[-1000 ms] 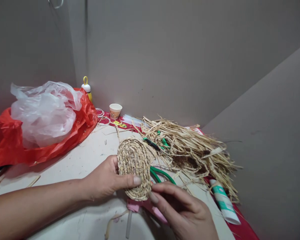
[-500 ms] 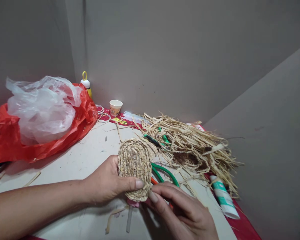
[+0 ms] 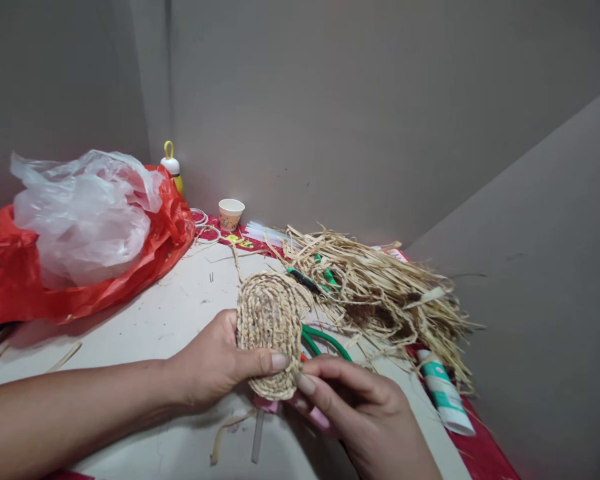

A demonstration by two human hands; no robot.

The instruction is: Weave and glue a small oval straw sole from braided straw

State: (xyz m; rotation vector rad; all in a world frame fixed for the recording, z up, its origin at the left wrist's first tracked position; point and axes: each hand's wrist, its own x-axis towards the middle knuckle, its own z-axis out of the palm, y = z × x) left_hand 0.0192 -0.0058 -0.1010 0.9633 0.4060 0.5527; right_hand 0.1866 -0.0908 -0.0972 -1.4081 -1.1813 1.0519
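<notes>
My left hand (image 3: 223, 363) grips an oval coiled straw piece (image 3: 270, 320) by its left side, thumb pressed flat across the lower front. At the piece's lower right edge, my right hand (image 3: 360, 407) pinches with thumb and forefinger; the tips touch the rim. Whether a strand lies between those tips is too small to tell. Behind the piece sits a pink glue gun (image 3: 266, 404), mostly hidden, with a clear glue stick (image 3: 257, 437) jutting from it. Green scissor-like handles (image 3: 327, 339) show between the straw piece and my right hand.
A heap of dry straw strands (image 3: 375, 280) covers the back right, with a black-and-green tool (image 3: 303, 279) at its edge. A white-and-green tube (image 3: 445, 393) lies right. Farther back stand a paper cup (image 3: 231, 215) and a yellow-white bottle (image 3: 171, 167). Plastic bags (image 3: 90, 227) fill the left.
Both hands keep nearly the same hold on the straw piece. The right fingertips shift slightly along its lower right edge, and the whole view has tilted a little.
</notes>
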